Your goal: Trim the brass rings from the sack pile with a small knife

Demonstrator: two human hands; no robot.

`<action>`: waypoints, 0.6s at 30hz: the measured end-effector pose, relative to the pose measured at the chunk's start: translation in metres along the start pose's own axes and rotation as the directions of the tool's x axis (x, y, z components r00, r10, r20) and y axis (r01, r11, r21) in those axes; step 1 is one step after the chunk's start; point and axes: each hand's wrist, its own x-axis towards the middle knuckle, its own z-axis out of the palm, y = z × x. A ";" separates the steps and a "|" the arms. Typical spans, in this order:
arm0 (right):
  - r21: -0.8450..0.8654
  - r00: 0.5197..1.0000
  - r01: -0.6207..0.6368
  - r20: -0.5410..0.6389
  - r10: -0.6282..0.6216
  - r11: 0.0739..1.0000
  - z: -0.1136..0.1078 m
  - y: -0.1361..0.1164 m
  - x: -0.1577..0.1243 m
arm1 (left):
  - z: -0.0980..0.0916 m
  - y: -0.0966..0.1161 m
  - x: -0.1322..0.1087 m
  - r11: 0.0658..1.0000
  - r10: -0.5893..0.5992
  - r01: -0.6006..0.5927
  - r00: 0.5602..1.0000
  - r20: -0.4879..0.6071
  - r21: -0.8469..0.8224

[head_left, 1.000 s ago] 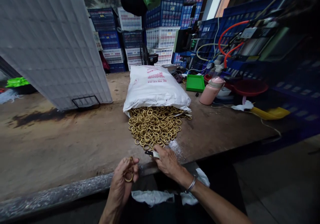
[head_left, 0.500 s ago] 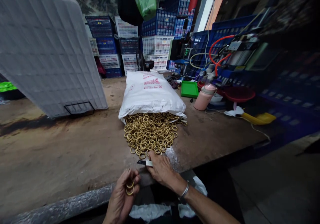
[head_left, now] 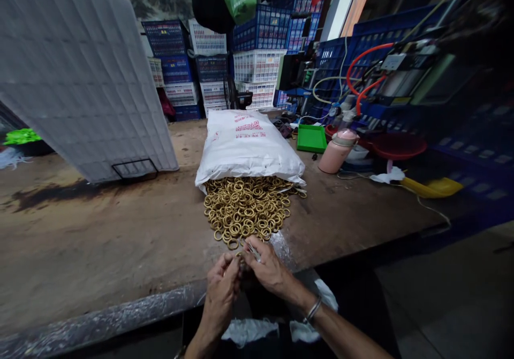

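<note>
My left hand (head_left: 220, 287) is closed with a gold-coloured ring (head_left: 240, 256) pinched at its fingertips; any other rings in the palm are hidden. My right hand (head_left: 271, 268) is closed around a small craft knife (head_left: 254, 252), of which only a pale strip shows between the fingers. Both hands meet at the front edge of the table, fingertips nearly touching around the ring. Just beyond them a heap of gold-coloured rings (head_left: 244, 209) spills from the mouth of a white sack (head_left: 251, 150) with red print.
A tall pale padded panel (head_left: 92, 81) stands at left on the wooden table (head_left: 120, 241). Right of the sack are a green tray (head_left: 312, 138), a pink bottle (head_left: 337, 153), a red dish (head_left: 397, 146) and a yellow scoop (head_left: 436, 186). Stacked crates (head_left: 261, 66) fill the back.
My left hand has moved up and right to meet my right hand, bringing a ring to the fingertips. The knife, whose dark blade stuck out leftward, is now mostly hidden by my fingers.
</note>
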 end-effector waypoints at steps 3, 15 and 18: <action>0.060 0.998 -0.060 -0.003 0.060 0.996 0.001 -0.002 0.001 | 0.002 0.004 0.000 0.982 0.155 -0.155 0.988 0.010 0.107; -0.006 0.996 -0.076 -0.043 0.076 0.997 0.004 0.001 0.004 | -0.005 -0.002 -0.002 0.998 -0.049 0.055 0.979 0.199 -0.023; -0.004 0.991 -0.126 -0.054 0.125 0.992 0.002 0.002 0.005 | -0.005 0.000 -0.003 0.998 -0.046 0.055 0.979 0.197 -0.043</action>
